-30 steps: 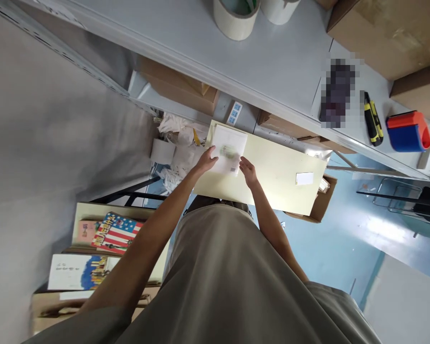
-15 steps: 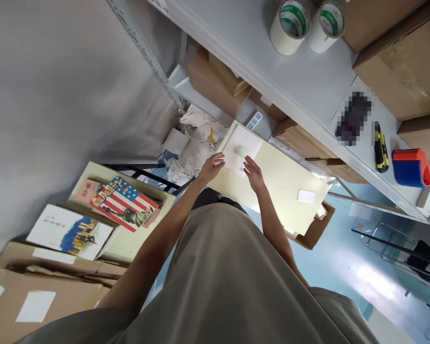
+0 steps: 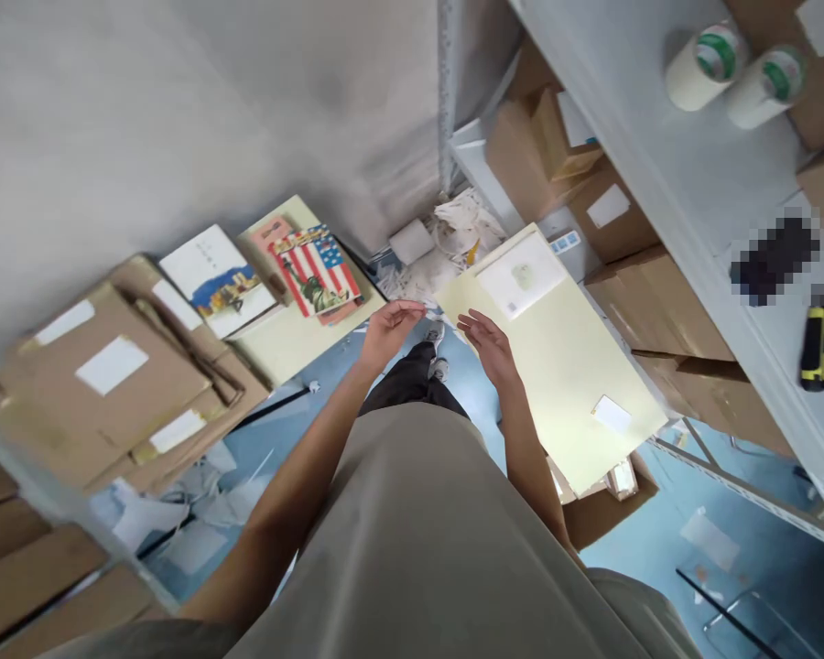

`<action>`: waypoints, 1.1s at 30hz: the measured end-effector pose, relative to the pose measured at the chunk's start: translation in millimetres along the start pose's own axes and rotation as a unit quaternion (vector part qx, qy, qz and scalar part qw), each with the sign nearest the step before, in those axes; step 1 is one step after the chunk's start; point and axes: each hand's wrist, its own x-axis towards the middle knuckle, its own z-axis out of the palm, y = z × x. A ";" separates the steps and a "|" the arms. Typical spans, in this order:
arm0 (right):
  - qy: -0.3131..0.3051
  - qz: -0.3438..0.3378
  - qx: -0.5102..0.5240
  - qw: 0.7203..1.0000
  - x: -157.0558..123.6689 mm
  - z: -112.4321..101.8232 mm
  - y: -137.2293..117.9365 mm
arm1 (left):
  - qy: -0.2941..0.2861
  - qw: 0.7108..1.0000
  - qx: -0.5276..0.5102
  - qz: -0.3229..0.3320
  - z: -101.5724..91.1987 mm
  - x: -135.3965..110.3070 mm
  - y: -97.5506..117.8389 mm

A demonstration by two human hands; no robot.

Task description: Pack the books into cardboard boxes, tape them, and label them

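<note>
My left hand (image 3: 386,330) hangs in the air between the two low tables, fingers loosely curled and apart, holding nothing. My right hand (image 3: 489,342) hovers at the near left edge of the pale yellow table (image 3: 563,366), fingers spread, empty. A white booklet (image 3: 522,275) lies flat at the far end of that table, well beyond both hands. A small white card (image 3: 611,414) lies near the table's right end.
To the left, a second pale table (image 3: 285,343) carries a flag-cover book (image 3: 316,270) and a white book (image 3: 216,279). Cardboard boxes (image 3: 103,375) are stacked at left. A grey shelf (image 3: 666,165) at right bears tape rolls (image 3: 700,69) and a yellow tool (image 3: 817,343). Paper scraps litter the blue floor.
Both hands have let go of the white booklet and pulled back from it. The view has swung left, bringing the books and cardboard boxes further into sight.
</note>
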 end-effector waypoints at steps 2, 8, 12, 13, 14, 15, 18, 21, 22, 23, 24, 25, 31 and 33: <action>-0.035 0.023 -0.006 0.999 -8.5 17.1 9.6 | 0.039 0.999 -0.016 0.010 -16.0 -30.9 -1.2; -0.116 0.071 -0.047 0.990 -27.2 65.9 31.7 | 0.114 0.993 -0.042 0.005 -67.0 -106.4 -11.3; -0.152 0.079 -0.066 0.983 -35.6 99.3 44.1 | 0.157 0.986 -0.055 0.004 -105.0 -137.7 -19.2; -0.159 0.081 -0.072 0.981 -37.5 109.1 47.3 | 0.163 0.985 -0.056 0.004 -115.5 -143.8 -20.9; -0.166 0.083 -0.078 0.980 -39.3 119.9 50.7 | 0.167 0.984 -0.057 0.004 -126.6 -149.5 -22.5; -0.171 0.085 -0.086 0.978 -41.0 131.8 54.6 | 0.170 0.984 -0.059 0.006 -138.5 -154.9 -23.9; -0.186 0.086 -0.105 0.973 -45.6 175.5 70.5 | 0.180 0.981 -0.067 0.019 -180.7 -171.1 -28.1; -0.203 0.082 -0.117 0.969 -49.8 229.7 95.3 | 0.190 0.978 -0.074 0.038 -234.3 -189.2 -34.7; -0.207 0.080 -0.119 0.968 -51.2 249.3 105.4 | 0.196 0.977 -0.077 0.042 -254.7 -196.0 -38.0; -0.210 0.080 -0.122 0.967 -52.6 269.3 116.3 | 0.203 0.975 -0.080 0.044 -276.2 -203.4 -41.9; -0.214 0.080 -0.125 0.966 -53.9 289.3 127.6 | 0.213 0.972 -0.084 0.043 -298.5 -211.2 -46.7; -0.219 0.083 -0.128 0.964 -55.4 309.1 139.2 | 0.226 0.969 -0.088 0.042 -321.4 -219.5 -52.2; -0.237 0.099 -0.140 0.956 -65.2 410.4 200.5 | 0.336 0.935 -0.114 0.014 -457.4 -271.2 -100.6; -0.236 0.100 -0.156 0.954 -66.8 433.4 216.4 | 0.365 0.923 -0.118 -0.001 -499.6 -284.4 -119.9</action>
